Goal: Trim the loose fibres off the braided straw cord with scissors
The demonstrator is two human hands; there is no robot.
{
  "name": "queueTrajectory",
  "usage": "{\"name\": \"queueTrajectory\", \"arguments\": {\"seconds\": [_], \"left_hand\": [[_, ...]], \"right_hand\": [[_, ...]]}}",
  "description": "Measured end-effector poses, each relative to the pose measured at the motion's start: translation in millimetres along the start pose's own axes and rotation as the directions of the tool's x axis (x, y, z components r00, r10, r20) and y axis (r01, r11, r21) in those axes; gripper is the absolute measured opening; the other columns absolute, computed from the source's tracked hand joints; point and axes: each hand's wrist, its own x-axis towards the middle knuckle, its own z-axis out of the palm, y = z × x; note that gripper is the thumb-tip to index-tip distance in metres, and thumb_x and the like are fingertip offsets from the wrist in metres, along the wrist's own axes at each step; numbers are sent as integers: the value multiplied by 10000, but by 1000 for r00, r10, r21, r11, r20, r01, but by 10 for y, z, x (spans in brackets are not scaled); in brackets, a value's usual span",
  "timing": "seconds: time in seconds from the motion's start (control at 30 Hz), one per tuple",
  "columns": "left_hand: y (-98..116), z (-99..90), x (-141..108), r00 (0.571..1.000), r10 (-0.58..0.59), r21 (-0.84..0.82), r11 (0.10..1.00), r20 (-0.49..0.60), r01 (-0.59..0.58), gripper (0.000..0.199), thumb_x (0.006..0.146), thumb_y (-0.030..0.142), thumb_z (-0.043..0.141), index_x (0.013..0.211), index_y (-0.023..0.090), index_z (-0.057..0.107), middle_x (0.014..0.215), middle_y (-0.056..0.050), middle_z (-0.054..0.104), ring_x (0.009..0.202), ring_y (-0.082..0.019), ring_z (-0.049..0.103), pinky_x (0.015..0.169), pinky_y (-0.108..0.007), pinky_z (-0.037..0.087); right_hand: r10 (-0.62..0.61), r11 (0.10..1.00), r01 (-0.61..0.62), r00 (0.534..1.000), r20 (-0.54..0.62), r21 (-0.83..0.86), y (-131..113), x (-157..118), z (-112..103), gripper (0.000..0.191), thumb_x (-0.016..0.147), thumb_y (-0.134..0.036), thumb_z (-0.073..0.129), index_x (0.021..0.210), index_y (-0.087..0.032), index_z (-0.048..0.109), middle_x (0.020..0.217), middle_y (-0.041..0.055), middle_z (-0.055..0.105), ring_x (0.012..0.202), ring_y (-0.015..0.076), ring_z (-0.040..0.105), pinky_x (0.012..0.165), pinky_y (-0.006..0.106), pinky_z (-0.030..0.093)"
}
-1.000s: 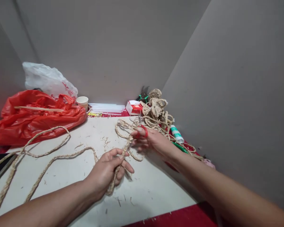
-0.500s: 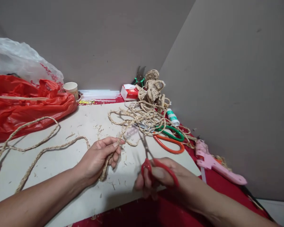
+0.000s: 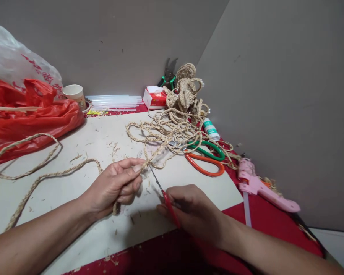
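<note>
My left hand (image 3: 119, 183) pinches a braided straw rope (image 3: 61, 173) between thumb and index finger, and a length of it hangs below the palm. On the right, my right hand (image 3: 189, 206) is closed around the red handles of small scissors (image 3: 166, 198). Their blade tips meet the rope just past my left fingertips; whether they cut into it cannot be made out. Behind them, a loose tangle of the same rope (image 3: 166, 131) partly covers larger scissors (image 3: 205, 170) with one orange and one green handle.
A pale board (image 3: 109, 131) with straw scraps lies on red cloth (image 3: 232, 244). At right rests a pink glue gun (image 3: 263, 189). A white-and-green bottle (image 3: 211, 130), a tissue pack (image 3: 154, 98), pliers (image 3: 168, 78), clear sticks (image 3: 114, 102), a paper cup (image 3: 76, 95) and a red bag (image 3: 37, 118) stand behind.
My right hand has turned and brought the small scissors left, up to the rope by my left fingers. My left hand keeps its pinch. The whole view has shifted slightly.
</note>
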Motion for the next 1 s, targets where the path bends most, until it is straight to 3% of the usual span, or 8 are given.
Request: {"name": "queueTrajectory", "arguments": {"seconds": [0.13, 0.33, 0.8, 1.0], "left_hand": [[-4, -10, 11, 1000, 23, 20, 1000, 11, -23, 72, 885, 238, 560, 883, 166, 552, 524, 31, 566, 355, -6, 160, 352, -135, 129], [7, -10, 2, 1000, 12, 16, 1000, 23, -12, 54, 898, 212, 524, 861, 172, 519, 597, -26, 655, 346, -11, 250, 351, -116, 229], [-13, -2, 9, 997, -5, 9, 1000, 72, 4, 87, 891, 163, 484, 810, 150, 511, 575, -52, 658, 316, -20, 330, 335, -113, 297], [-16, -9, 16, 999, -30, 24, 999, 43, 29, 110, 886, 137, 483, 777, 143, 502, 548, -41, 631, 322, -23, 332, 327, -112, 291]], "right_hand": [[-207, 946, 190, 977, -40, -262, 50, 15, -33, 332, 830, -299, 592, 558, -174, 451, 505, -57, 389, 481, 63, 305, 456, 197, 253], [-326, 760, 236, 944, -41, -605, 59, 56, -105, 279, 736, -243, 626, 580, -195, 400, 543, -50, 432, 503, 81, 350, 499, 216, 259], [-383, 406, 112, 922, -58, -907, 128, 53, -92, 272, 808, -371, 547, 618, -177, 527, 596, 3, 576, 521, 116, 475, 529, 269, 198], [-427, 342, 118, 903, -42, -932, 131, 44, -63, 291, 799, -325, 529, 550, -175, 530, 526, 4, 579, 467, 110, 464, 519, 280, 178]]}}
